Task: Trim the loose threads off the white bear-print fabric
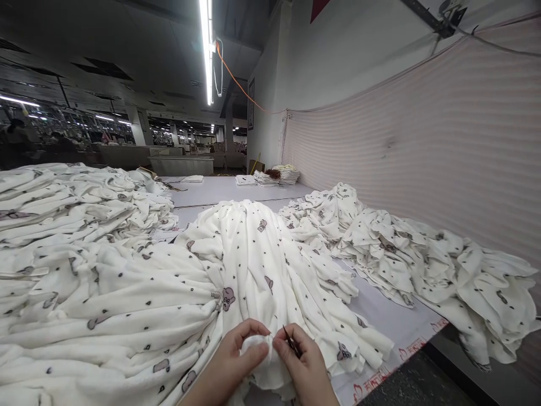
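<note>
Low in the middle of the head view, my left hand (240,358) pinches the gathered edge of a white printed cloth (249,254) between thumb and fingers. The cloth has small dark spots and greyish-purple animal figures. Right beside it, my right hand (302,358) is closed at the same edge, fingertips almost touching the left ones. A slim dark pointed tool (291,340), which looks like thread snips, sits in the right hand, its tip pointing up. Most of it is hidden by the fingers. The cloth spreads away from my hands in long folds over the table.
A large heap of the same cloth (84,203) covers the left side. More crumpled pieces (393,242) lie along the right and hang over the edge of the pale table (372,293). Folded white stacks (287,175) stand at the far end, near a striped fabric curtain (422,141).
</note>
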Available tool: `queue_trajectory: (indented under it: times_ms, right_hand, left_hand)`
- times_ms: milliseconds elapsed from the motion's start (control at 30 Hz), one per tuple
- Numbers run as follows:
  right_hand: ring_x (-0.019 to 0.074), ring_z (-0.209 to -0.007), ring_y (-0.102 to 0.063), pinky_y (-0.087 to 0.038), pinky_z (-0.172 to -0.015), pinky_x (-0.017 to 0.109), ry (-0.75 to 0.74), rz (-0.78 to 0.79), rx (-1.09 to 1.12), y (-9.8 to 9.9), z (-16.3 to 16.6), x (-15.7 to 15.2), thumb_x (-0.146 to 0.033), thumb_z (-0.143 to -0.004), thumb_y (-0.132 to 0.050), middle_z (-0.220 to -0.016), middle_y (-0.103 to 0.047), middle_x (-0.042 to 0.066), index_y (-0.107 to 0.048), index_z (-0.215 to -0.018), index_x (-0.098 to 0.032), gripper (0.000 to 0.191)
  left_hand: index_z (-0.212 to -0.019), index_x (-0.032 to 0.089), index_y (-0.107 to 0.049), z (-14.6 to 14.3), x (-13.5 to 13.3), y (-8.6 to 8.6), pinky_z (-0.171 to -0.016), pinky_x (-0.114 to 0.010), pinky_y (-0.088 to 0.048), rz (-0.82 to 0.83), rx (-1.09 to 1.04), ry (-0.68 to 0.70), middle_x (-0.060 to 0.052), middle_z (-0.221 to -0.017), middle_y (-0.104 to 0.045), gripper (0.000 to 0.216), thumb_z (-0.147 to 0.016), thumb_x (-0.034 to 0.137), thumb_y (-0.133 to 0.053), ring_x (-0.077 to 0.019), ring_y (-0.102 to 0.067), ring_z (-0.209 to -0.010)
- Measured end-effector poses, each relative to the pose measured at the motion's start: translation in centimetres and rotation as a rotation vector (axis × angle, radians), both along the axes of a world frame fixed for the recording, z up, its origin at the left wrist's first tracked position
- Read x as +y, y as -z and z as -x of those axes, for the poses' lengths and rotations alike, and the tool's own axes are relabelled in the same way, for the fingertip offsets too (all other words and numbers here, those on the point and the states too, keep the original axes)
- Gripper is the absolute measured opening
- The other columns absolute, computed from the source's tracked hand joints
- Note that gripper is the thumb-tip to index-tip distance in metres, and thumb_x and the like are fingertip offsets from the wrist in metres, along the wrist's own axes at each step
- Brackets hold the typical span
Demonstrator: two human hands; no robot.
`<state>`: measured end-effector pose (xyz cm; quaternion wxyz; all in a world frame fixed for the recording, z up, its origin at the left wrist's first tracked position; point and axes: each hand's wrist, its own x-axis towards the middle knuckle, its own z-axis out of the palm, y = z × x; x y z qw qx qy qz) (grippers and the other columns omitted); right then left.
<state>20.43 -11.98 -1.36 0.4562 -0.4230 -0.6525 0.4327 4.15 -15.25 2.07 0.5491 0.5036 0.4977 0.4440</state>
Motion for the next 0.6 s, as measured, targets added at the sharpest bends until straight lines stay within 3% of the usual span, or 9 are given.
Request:
queue_trajectory:
  times_ms: [67,133,267,400,500,600]
  right_hand:
    - [0.0128,-0.055,-0.05,-0.036,-0.055,0.022,0.037,-0.033,-0.022,-0.4,0.4,-0.1,-0.047,-0.09,-0.049,-0.059,-0.052,-0.004,-0.053,-0.074,-0.02,0.031]
    - [0.0124,-0.052,-0.048,-0.036,-0.056,0.023,0.097,-0.062,-0.048,-0.8,1.0,-0.2,-0.046,-0.092,-0.045,-0.056,-0.048,-0.006,-0.049,-0.077,-0.021,0.029]
    - [0.0136,-0.056,-0.051,-0.04,-0.058,0.022,0.131,-0.008,-0.013,-1.2,1.5,0.2,-0.045,-0.091,-0.048,-0.059,-0.049,-0.006,-0.049,-0.08,-0.022,0.026]
    - [0.0172,-0.071,-0.059,-0.045,-0.064,0.023,0.134,-0.041,0.015,-1.0,0.3,0.1,-0.04,-0.08,-0.063,-0.075,-0.061,0.0,-0.059,-0.086,-0.022,0.019]
    - [0.0188,-0.076,-0.063,-0.045,-0.069,0.023,0.089,-0.132,-0.081,-0.9,-0.5,-0.6,-0.036,-0.08,-0.064,-0.08,-0.066,0.001,-0.069,-0.087,-0.024,0.015]
    - [0.0193,-0.078,-0.064,-0.045,-0.07,0.024,0.101,-0.166,-0.138,-0.7,-0.4,-1.2,-0.034,-0.08,-0.064,-0.081,-0.069,0.001,-0.072,-0.087,-0.026,0.013]
  left_hand:
    - [-0.102,0.021,-0.064,0.4,0.0,0.0,-0.092,-0.032,-0.04,-0.007,0.164,0.015,-0.004,-0.107,-0.065,0.029,-0.077,0.036,-0.064,-0.0247,-0.054,-0.105]
    - [-0.103,0.021,-0.066,0.5,0.0,0.1,-0.098,-0.034,-0.035,0.0,0.252,0.016,-0.004,-0.112,-0.064,0.029,-0.078,0.034,-0.062,-0.0267,-0.052,-0.112]
    - [-0.088,0.019,-0.064,0.2,0.3,1.0,-0.079,-0.029,-0.042,-0.042,0.245,-0.056,-0.001,-0.084,-0.063,0.024,-0.078,0.041,-0.06,-0.023,-0.056,-0.087]
    - [-0.086,0.02,-0.055,-0.1,0.6,2.0,-0.056,-0.022,-0.039,0.05,-0.098,-0.103,0.005,-0.065,-0.052,0.035,-0.074,0.051,-0.064,-0.0145,-0.05,-0.061]
    - [-0.085,0.02,-0.054,-0.3,0.7,2.4,-0.056,-0.023,-0.042,0.065,-0.232,-0.119,0.004,-0.067,-0.057,0.038,-0.071,0.052,-0.067,-0.0141,-0.053,-0.06]
    - [-0.085,0.019,-0.059,-0.6,0.5,2.2,-0.062,-0.024,-0.045,-0.02,-0.1,-0.17,0.001,-0.073,-0.062,0.034,-0.073,0.05,-0.066,-0.0173,-0.057,-0.069]
